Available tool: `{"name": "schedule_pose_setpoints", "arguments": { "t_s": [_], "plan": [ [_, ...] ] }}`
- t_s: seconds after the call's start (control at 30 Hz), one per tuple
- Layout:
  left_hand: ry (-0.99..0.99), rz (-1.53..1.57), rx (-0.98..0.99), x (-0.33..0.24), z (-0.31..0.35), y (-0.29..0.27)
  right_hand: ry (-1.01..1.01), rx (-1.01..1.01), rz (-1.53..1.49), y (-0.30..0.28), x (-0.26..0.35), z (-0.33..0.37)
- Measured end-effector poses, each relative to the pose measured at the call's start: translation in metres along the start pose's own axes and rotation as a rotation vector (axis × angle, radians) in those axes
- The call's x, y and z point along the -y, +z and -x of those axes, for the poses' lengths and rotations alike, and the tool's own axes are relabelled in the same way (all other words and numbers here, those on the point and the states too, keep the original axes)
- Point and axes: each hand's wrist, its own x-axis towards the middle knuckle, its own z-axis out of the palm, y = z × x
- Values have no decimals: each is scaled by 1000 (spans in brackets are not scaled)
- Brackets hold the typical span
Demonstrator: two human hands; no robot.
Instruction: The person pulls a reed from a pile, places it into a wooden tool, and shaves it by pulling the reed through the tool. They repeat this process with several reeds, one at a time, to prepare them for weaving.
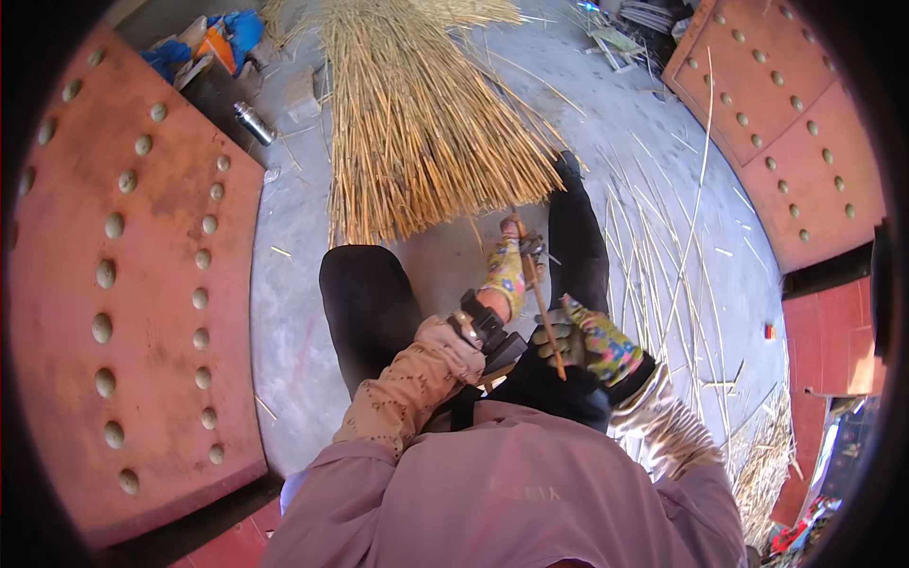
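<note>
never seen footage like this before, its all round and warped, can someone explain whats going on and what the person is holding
The picture comes from a wide fisheye camera worn on a person's head, looking down, so straight edges bend near the rim. No machine: just a seated person's two gloved hands over their dark trousers. The left hand, in a patterned glove, and the right hand both grip one thin reed stalk. A dark strapped gadget sits on the left forearm. On the grey concrete floor lie a big bundle of straw-coloured reeds, loose stalks and a metal flask. Red studded door panels stand on both sides.
</note>
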Motion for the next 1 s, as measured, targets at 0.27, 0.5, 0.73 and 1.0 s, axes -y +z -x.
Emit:
{"name": "schedule_pose_setpoints", "arguments": {
  "t_s": [0.27, 0.5, 0.73, 1.0],
  "plan": [
    [-174, 215, -16, 39, -14, 49, -402, -298, 348, -15, -17, 32],
    [94, 466, 208, 14, -69, 45, -421, -633, 849, -208, -168, 132],
    [139, 256, 277, 40, -24, 104, -440, -761, 1372, -321, -177, 141],
    [276, 128, 224, 27, 5, 91, -1085, -636, 678, -64, 19, -7]
  ]
}}
